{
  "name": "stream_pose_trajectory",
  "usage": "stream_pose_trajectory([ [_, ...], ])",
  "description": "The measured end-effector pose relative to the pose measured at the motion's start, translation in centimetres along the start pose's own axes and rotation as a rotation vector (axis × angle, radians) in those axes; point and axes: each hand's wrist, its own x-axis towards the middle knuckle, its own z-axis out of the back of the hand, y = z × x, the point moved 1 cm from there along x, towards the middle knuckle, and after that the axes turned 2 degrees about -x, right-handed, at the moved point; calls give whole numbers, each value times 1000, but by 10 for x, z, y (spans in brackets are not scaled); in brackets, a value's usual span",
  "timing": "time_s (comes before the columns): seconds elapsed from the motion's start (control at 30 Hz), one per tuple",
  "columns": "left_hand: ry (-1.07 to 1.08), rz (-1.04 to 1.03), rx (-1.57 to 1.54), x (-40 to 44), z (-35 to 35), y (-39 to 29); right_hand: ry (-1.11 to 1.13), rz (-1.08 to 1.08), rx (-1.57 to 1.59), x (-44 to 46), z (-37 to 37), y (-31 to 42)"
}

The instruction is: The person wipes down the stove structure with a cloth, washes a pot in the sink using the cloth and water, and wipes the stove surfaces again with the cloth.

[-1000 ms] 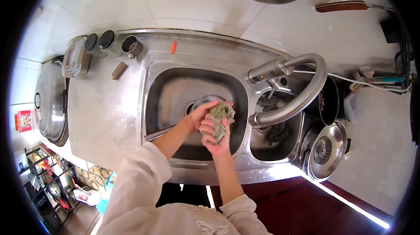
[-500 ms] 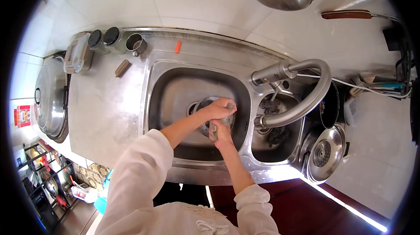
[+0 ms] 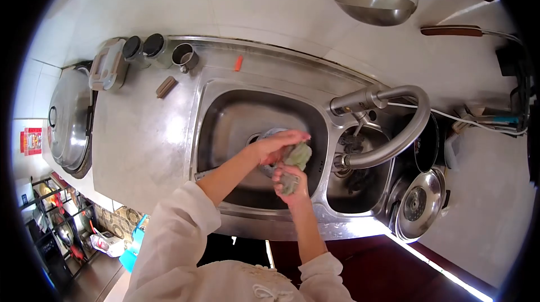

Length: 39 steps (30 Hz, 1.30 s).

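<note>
My right hand (image 3: 292, 184) is closed around a wet, crumpled greenish-grey cloth (image 3: 298, 156), which bulges out above and below the fist. My left hand (image 3: 277, 147) lies against the cloth's upper part with its fingers stretched out. Both hands are over the large steel sink basin (image 3: 225, 116). Beneath them sits a round bowl (image 3: 272, 132), mostly hidden by the hands and the cloth.
A curved faucet (image 3: 416, 116) points into the smaller basin (image 3: 365, 201), where dark objects lie. Pot lids (image 3: 419, 203) lean at the right. A metal cup (image 3: 184, 57), jars (image 3: 153, 49) and a brown block (image 3: 166, 86) stand on the left counter.
The left hand's fingers have straightened from their grip, and more of the cloth shows between the hands. The right hand still grips it. The view has shifted slightly.
</note>
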Motion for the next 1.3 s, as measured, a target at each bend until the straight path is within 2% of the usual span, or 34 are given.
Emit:
stream_pose_trajectory([
  [0.07, 328, -113, -685, -11, -1, 0, 800, -210, 781, -14, -19, -9],
  [0.1, 413, -165, -715, -10, -7, 6, 1031, -229, 910, -14, -33, -16],
  [0.13, 411, -173, -714, -13, -18, 3, 1033, -236, 905, -19, -47, -18],
  [0.2, 572, -264, -799, -30, -47, -18, 981, -224, 1040, -37, -69, -20],
  [0.27, 511, -248, -885, -30, -48, -23, 946, -207, 982, -49, -71, -14],
  [0.33, 603, -186, -490, -13, -31, -24, 883, -176, 912, -58, -62, -6],
  [0.37, 396, -60, -380, -27, -45, -45, 743, -250, 912, -64, -64, -1],
  [0.4, 399, -62, -379, -24, -44, -47, 744, -248, 910, -58, -57, 2],
  [0.47, 295, -47, 75, -19, -42, -46, 573, -161, 524, -44, -45, 3],
  [0.5, 292, -53, 79, -14, -39, -43, 377, -78, 371, -41, -39, 3],
  [0.53, 251, -125, 213, -7, -35, -35, 380, -82, 369, -36, -38, 1],
  [0.57, 210, -194, 346, -4, -34, -32, 275, 8, 208, -25, -32, -2],
  [0.6, 211, -192, 345, 0, -34, -29, 166, 99, 48, -15, -26, -4],
  [0.63, 101, -222, 493, 2, -35, -28, 164, 101, 50, -7, -23, -7],
  [0.67, -11, -253, 638, 5, -36, -26, 11, 174, -75, 1, -20, -10],
  [0.7, -9, -252, 636, 7, -37, -23, -139, 245, -202, 8, -16, -12],
  [0.77, -241, -424, 875, 11, -34, -14, -214, 316, -270, 19, -13, -14],
  [0.83, -309, -433, 940, 14, -33, -5, -285, 384, -340, 29, -14, -18],
  [0.87, -372, -441, 1004, 15, -32, 0, -326, 531, -312, 32, -17, -21],
  [0.9, -373, -437, 1003, 16, -32, 5, -366, 681, -282, 33, -19, -23],
  [1.0, -444, -369, 997, 14, -31, 17, -323, 785, -325, 45, -3, -34],
  [1.07, -598, -511, 1064, 22, -22, 38, -371, 767, -405, 48, 6, -40],
  [1.1, -595, -515, 1064, 26, -14, 46, -420, 752, -484, 47, 10, -42],
  [1.13, -522, -421, 814, 29, -2, 57, -422, 760, -483, 41, 8, -40],
  [1.17, -442, -324, 565, 30, 9, 65, -460, 606, -565, 32, 4, -37],
  [1.2, -440, -327, 409, 26, 24, 66, -497, 449, -641, 26, 4, -36],
  [1.23, -433, -324, 255, 18, 40, 65, -506, 455, -631, 22, 10, -38],
  [1.3, -783, -456, 547, -31, 51, 47, -511, 642, -561, 14, 27, -40],
])
